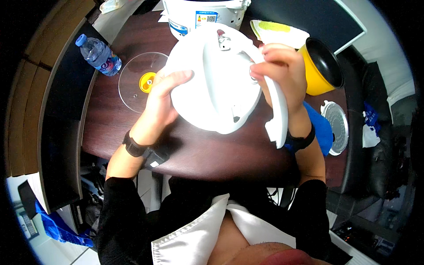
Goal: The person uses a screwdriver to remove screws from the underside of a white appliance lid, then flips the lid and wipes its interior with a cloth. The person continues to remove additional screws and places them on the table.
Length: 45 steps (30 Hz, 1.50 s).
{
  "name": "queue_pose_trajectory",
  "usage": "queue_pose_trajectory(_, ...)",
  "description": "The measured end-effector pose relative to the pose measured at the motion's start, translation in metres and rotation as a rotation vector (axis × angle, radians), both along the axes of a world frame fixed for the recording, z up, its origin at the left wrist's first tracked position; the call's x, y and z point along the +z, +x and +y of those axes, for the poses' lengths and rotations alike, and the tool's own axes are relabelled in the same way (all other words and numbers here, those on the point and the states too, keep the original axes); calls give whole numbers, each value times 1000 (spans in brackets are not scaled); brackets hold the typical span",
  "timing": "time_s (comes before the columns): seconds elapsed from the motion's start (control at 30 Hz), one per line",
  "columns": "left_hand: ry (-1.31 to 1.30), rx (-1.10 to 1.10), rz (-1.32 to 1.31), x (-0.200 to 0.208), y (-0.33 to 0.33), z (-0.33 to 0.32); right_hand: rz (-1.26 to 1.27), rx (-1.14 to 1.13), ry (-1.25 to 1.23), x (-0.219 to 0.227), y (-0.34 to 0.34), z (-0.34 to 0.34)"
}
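Note:
My left hand grips the left rim of a round white cooker lid, its thumb lying on top. The lid is held up over the table, with a small metal fitting near its far edge and a slot near its near edge. At its right side, my right hand is closed on a curved white handle, whose free end points toward me. I cannot tell whether the handle is fully joined to the lid. Behind the lid stands the white cooker body, partly hidden.
A glass lid with a yellow knob and a water bottle are on the left. To the right are a yellow pot, a round perforated inner lid and a blue cloth. A white-and-green cloth lies behind.

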<state>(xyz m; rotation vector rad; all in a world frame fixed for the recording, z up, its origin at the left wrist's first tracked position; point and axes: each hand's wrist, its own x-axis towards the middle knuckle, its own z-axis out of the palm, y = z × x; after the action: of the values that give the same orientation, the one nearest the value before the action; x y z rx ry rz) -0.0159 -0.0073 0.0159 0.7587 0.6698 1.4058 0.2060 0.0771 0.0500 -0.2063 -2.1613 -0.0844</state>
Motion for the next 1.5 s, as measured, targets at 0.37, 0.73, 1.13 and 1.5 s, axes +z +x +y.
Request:
queue_pose_trajectory(0.37,96,-3,107,7,2,-15,-42,5,-27,-13,1,-10)
queue_pose_trajectory(0.73,132,32,181,6,6,-22,-178,-90,146,-12,-5,-12)
queue_pose_trajectory(1.13,87,109,65,4,6,-16,-169,-89,-34,-20,-15,-3)
queue_pose_trajectory(1.5,-32,184,-71,1,-6,-7,109,-306,-561,-30,2,-12)
